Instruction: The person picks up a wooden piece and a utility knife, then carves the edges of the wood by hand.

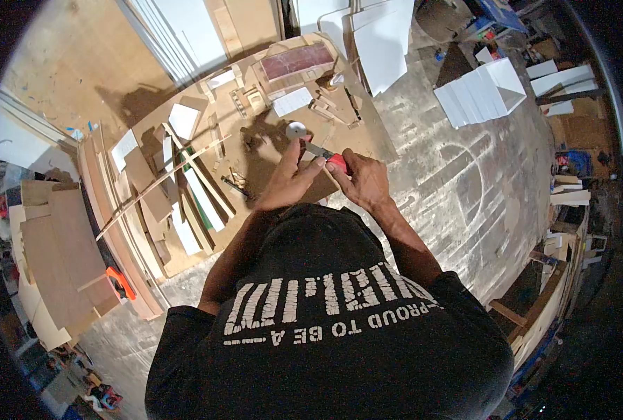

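Between my two hands is a red-handled tool with a flat grey metal part, which looks like a utility knife (336,162). My right hand (366,180) is closed around the red handle. On the metal end, the fingers and thumb of my left hand (290,183) are closed, partly hiding it. Just beyond my left fingertips is a white round piece (296,131), and I cannot tell whether it touches them. Below both hands lies the brown work table (266,171), with wood scraps and a small wooden assembly (250,101) on it.
Long wood strips and boards (189,175) cover the table's left side. A dark red panel (296,61) lies at its far end. On the floor to the right stands a white folded box (480,94). An orange-handled saw (120,283) rests at the lower left.
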`<move>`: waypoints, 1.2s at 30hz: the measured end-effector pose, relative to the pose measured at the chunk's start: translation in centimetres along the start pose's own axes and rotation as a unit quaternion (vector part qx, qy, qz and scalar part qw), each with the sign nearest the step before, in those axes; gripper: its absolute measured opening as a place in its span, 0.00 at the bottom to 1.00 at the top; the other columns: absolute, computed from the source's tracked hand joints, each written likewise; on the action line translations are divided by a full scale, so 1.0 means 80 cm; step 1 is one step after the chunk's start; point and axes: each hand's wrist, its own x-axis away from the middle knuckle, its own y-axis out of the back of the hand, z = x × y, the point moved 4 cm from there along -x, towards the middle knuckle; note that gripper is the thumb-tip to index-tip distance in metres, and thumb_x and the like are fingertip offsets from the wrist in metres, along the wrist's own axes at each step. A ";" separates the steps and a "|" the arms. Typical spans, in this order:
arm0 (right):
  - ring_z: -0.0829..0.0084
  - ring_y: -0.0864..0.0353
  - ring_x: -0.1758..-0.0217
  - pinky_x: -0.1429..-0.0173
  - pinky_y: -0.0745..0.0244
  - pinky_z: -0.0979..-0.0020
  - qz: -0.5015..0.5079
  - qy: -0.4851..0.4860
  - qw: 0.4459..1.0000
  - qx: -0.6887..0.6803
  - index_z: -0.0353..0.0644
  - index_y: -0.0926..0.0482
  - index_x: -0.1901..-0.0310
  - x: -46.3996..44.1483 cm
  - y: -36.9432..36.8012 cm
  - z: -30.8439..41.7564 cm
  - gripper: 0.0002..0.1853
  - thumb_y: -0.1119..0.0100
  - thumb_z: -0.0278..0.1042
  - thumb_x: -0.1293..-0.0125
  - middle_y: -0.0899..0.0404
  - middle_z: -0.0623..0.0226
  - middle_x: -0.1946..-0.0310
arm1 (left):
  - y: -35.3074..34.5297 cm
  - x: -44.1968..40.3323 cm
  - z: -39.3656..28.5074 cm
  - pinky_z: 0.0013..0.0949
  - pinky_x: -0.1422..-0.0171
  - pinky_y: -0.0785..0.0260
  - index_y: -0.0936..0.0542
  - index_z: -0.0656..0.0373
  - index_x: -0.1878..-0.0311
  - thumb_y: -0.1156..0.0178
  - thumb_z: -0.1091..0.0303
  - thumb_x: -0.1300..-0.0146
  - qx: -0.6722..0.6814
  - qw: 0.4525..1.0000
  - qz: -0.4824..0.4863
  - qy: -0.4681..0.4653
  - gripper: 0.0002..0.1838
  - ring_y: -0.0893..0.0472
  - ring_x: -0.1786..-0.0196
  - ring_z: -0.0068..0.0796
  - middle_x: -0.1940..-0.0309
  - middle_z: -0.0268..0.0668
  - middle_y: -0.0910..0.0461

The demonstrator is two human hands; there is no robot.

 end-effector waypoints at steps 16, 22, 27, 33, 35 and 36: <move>0.54 0.17 0.76 0.72 0.25 0.55 -0.020 -0.014 1.000 0.006 0.42 0.25 0.67 -0.015 0.001 0.002 0.24 0.43 0.60 0.31 0.20 0.58 0.78 | -0.006 -0.013 -0.008 0.34 0.50 0.28 0.21 0.65 0.51 0.38 0.62 0.28 -0.054 0.989 -0.107 -0.086 0.14 0.21 0.58 0.24 0.63 0.41 0.15; 0.57 0.20 0.80 0.73 0.27 0.59 -0.011 0.046 0.999 0.012 0.41 0.26 0.69 -0.017 0.001 0.000 0.24 0.41 0.56 0.30 0.23 0.60 0.83 | -0.002 -0.014 -0.009 0.33 0.51 0.28 0.21 0.66 0.50 0.37 0.61 0.29 -0.083 0.978 -0.108 -0.157 0.16 0.21 0.58 0.24 0.62 0.41 0.15; 0.55 0.19 0.78 0.72 0.26 0.57 -0.006 0.035 0.999 0.030 0.42 0.26 0.68 -0.020 0.001 0.006 0.25 0.43 0.60 0.30 0.22 0.59 0.81 | 0.006 -0.013 -0.009 0.33 0.52 0.27 0.20 0.66 0.49 0.36 0.60 0.29 -0.086 0.989 -0.094 -0.070 0.17 0.21 0.59 0.23 0.62 0.41 0.15; 0.53 0.17 0.76 0.71 0.24 0.55 0.006 0.011 0.999 0.052 0.44 0.25 0.66 -0.019 -0.002 0.007 0.25 0.44 0.63 0.32 0.19 0.59 0.78 | 0.004 -0.009 -0.013 0.32 0.52 0.27 0.19 0.66 0.51 0.35 0.61 0.30 -0.040 0.991 -0.110 -0.068 0.16 0.22 0.59 0.21 0.62 0.39 0.14; 0.54 0.17 0.76 0.72 0.24 0.55 0.000 0.007 0.998 0.058 0.44 0.25 0.66 -0.018 -0.002 0.008 0.25 0.43 0.62 0.32 0.19 0.59 0.78 | 0.004 -0.009 -0.014 0.31 0.52 0.27 0.18 0.66 0.52 0.35 0.61 0.30 -0.036 0.991 -0.114 -0.055 0.15 0.22 0.58 0.20 0.62 0.39 0.14; 0.54 0.16 0.76 0.72 0.24 0.55 -0.001 0.005 0.998 0.059 0.44 0.25 0.66 -0.018 -0.002 0.007 0.25 0.43 0.62 0.31 0.19 0.59 0.77 | 0.004 -0.010 -0.013 0.31 0.51 0.27 0.18 0.66 0.52 0.34 0.62 0.30 -0.033 0.992 -0.116 -0.048 0.15 0.22 0.58 0.20 0.62 0.39 0.14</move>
